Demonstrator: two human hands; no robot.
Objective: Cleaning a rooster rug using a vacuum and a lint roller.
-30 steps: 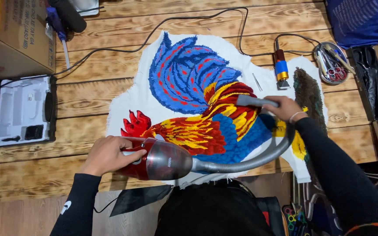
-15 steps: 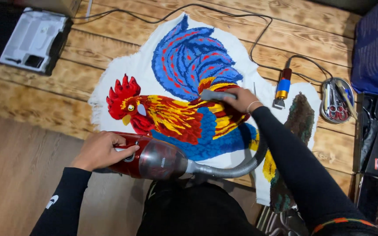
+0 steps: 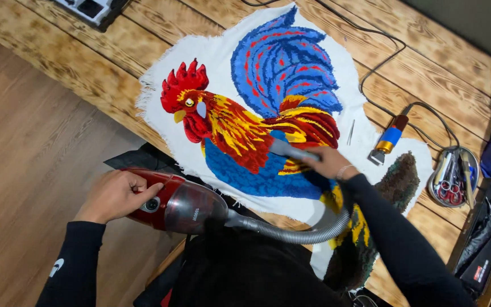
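Left hand [image 3: 116,195] wrapped round red vacuum body [image 3: 174,204], held off worktop edge [image 3: 86,85] over bare floor [image 3: 24,170]. Right hand [image 3: 328,163] closed on grey nozzle [image 3: 288,150], tip pressed on rooster rug [image 3: 257,113] near blue breast. Hose [image 3: 302,232] loops past rug's lower edge. Trimmer [image 3: 389,139] and dish of scissors [image 3: 453,177] crowd right side; open wood beyond tail.

- The rooster rug [image 3: 262,119] is tufted in blue, red, yellow and orange on a white backing.
- The vacuum body [image 3: 171,204] is coloured dark red with a smoky clear front; its hose [image 3: 291,232] is grey.
- The table [image 3: 427,68], upper right, is streaked with burnt brown grain.
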